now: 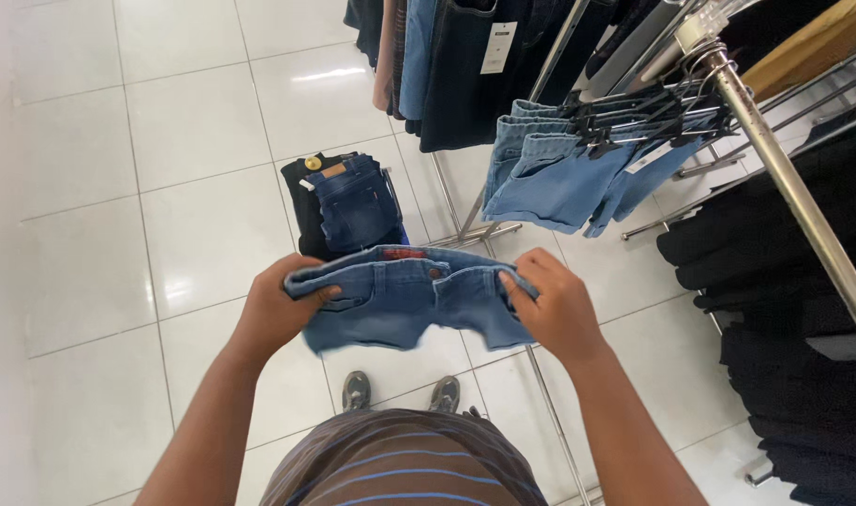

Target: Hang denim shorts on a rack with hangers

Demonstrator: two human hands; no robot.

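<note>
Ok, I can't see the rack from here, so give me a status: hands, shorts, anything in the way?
Left hand and right hand grip denim shorts by the waistband. Folded jeans on floor beyond.

1. Faded light-blue denim shorts (405, 302), red patch at the waistband.
2. Dark-blue jeans (356, 203) on black folded trousers (306, 211), far.
3. Pale-blue shorts (550, 173) on black hangers (648, 112), right.
4. White glossy floor tiles (166, 187).
5. Brown shirt (400, 464), blue stripes, near.
</note>
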